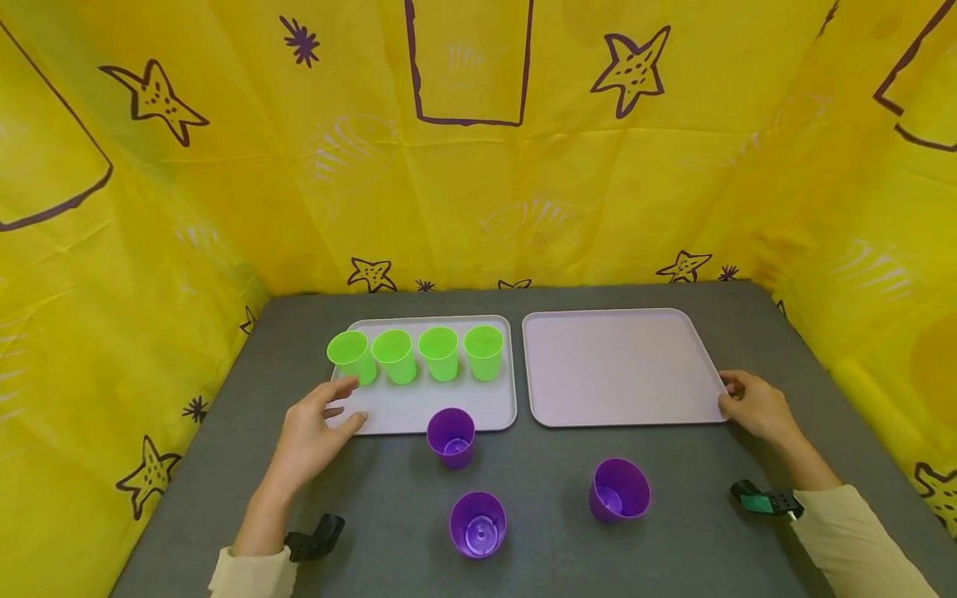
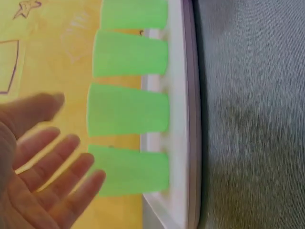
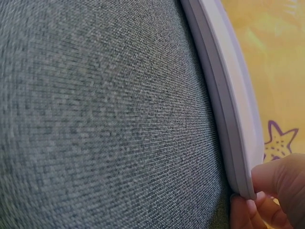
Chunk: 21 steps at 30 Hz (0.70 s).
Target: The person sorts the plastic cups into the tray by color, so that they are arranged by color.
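My left hand (image 1: 317,428) hovers by the left front corner of the left tray (image 1: 404,419), thumb and fingers spread apart with nothing between them. Several bright green cups (image 1: 394,357) stand upright in a row on that tray, and the leftmost green cup (image 2: 136,171) is nearest to the fingertips. At the right, my right hand (image 1: 758,407) pinches the right edge of a second pale tray (image 1: 620,370), which has nothing on it. In the right wrist view the thumb (image 3: 276,174) presses on the rim while fingers curl beneath it.
Three purple cups stand mouth up on the grey table (image 1: 374,531): one purple cup (image 1: 452,436) close to the left tray's front edge, another purple cup (image 1: 478,525) nearer me, a third purple cup (image 1: 620,490) before the right tray. Yellow cloth (image 1: 463,183) walls the back and sides.
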Available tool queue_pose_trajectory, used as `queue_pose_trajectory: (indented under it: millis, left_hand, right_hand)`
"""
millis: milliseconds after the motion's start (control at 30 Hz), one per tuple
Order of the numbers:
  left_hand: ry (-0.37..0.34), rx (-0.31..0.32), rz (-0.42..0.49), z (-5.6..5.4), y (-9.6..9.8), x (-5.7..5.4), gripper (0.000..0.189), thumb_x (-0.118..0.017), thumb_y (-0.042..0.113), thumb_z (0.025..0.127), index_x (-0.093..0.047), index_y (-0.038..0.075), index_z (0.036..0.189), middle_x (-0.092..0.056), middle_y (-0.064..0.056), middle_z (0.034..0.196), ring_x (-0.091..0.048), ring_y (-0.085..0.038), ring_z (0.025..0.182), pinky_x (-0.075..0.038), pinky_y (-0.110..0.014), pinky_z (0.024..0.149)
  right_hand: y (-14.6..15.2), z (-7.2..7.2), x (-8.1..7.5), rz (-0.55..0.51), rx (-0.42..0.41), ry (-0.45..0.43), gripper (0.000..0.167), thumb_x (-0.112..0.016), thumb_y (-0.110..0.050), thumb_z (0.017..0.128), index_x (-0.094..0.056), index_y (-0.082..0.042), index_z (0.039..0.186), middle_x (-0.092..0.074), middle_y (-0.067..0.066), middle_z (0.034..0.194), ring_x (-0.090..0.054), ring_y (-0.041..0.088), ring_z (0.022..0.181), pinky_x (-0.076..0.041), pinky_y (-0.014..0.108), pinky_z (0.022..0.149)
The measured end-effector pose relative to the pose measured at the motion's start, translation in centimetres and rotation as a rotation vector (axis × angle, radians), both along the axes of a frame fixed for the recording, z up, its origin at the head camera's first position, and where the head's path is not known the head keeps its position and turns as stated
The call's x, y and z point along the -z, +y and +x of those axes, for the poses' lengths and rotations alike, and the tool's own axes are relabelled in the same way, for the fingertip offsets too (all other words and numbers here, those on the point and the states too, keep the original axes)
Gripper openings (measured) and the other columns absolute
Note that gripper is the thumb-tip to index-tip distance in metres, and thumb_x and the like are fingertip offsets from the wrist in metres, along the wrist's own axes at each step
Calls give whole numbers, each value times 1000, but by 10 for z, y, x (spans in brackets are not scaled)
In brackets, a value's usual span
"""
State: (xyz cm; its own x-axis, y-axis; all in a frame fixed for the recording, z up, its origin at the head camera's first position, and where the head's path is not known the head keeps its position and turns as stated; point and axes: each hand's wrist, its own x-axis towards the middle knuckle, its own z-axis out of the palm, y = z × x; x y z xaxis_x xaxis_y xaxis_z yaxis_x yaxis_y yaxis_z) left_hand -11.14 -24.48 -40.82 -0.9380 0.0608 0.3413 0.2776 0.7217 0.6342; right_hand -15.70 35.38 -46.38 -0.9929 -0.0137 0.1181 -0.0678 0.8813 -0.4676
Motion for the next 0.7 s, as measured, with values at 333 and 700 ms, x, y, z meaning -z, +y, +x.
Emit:
queue_pose_trajectory:
  millis: [333, 700]
  left_hand:
    - [-11, 227, 62, -1, 23, 7, 64, -81, 7, 65, -57, 12, 124, -57, -4, 124, -53, -21, 114, -52, -32, 87]
    - [-96, 445, 141, 4, 55, -5, 78, -83, 5, 61, -48, -1, 130, -51, -16, 131, -49, -32, 119, -47, -43, 93]
  right_hand:
    - [0, 0, 2, -6, 11, 8, 37, -55, -8, 77, -57, 9, 110, -60, 12, 81, -51, 17, 69, -39, 31, 60]
    - [0, 0, 4, -7, 16, 26, 37, -54, -8, 77, -57, 9, 109, -59, 11, 80, -50, 16, 68, -39, 30, 58]
